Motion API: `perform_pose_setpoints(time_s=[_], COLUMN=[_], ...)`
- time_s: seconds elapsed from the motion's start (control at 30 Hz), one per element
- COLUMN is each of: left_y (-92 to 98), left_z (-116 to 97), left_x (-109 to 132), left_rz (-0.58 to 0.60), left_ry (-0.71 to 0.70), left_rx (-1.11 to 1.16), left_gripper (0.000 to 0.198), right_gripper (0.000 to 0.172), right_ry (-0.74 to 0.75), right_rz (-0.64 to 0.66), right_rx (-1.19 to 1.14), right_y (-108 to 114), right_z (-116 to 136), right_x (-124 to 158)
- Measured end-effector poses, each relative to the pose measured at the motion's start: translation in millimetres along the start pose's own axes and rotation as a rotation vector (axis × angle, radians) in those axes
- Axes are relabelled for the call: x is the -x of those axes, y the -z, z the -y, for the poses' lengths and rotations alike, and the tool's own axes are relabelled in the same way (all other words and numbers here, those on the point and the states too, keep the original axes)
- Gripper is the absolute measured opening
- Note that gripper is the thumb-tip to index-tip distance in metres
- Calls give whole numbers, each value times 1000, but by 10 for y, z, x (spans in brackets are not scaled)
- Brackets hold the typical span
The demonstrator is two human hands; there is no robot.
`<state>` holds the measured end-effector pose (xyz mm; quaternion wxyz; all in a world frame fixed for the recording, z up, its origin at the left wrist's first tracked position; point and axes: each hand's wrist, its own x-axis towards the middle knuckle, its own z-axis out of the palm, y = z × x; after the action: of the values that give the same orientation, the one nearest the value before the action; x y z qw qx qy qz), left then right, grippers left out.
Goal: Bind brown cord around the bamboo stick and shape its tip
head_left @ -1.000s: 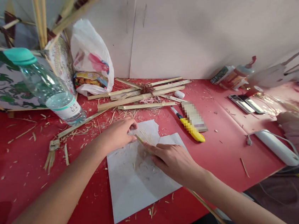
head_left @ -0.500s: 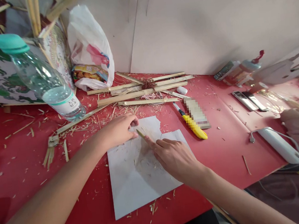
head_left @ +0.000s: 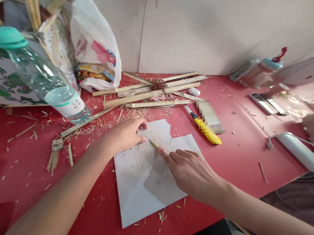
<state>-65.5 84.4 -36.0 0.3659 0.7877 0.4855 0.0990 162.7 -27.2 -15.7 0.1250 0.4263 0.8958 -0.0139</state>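
Right hand (head_left: 192,168) was over a white paper sheet (head_left: 137,194), its grip clamped on a thin pale stick (head_left: 153,144), index finger laid along it, tip pointing towards the left hand (head_left: 127,134). The left grip stood apart, thumb clear of the curled fingers, at the sheet's upper left edge. Pale slivers (head_left: 70,155) littered the red worktop (head_left: 100,220). A yellow cutter (head_left: 207,131) lay right of the sheet; tied sticks (head_left: 154,93) lay beyond.

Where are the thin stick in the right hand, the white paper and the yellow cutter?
Thin stick (head_left: 154,144): head view, on the length showing beyond the fingertip.
White paper (head_left: 151,183): head view, on its shaded middle.
Yellow cutter (head_left: 208,132): head view, on its handle.
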Motion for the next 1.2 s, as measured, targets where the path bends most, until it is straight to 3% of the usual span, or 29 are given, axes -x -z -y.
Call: perform_pose_setpoints(time_s=[0.17, 0.4, 0.57, 0.73, 1.2], left_y=[2, 6, 7, 40, 54], left_z=[11, 40, 45, -9, -35], left_x=[-15, -27, -8, 17, 16], left_rz=[4, 22, 12, 32, 50], left_ry=[-22, -4, 12, 29, 26], left_rx=[-19, -1, 19, 7, 7], left_gripper=[29, 34, 39, 37, 37], right_gripper=[63, 67, 61, 68, 67], right_ry=[-63, -39, -80, -70, -181], right_rz=[35, 8, 14, 36, 52], right_rx=[-24, -34, -69, -70, -139], right_y=[65, 10, 42, 22, 73], right_z=[-6, 26, 20, 62, 81], right_x=[-140, 46, -76, -18, -162])
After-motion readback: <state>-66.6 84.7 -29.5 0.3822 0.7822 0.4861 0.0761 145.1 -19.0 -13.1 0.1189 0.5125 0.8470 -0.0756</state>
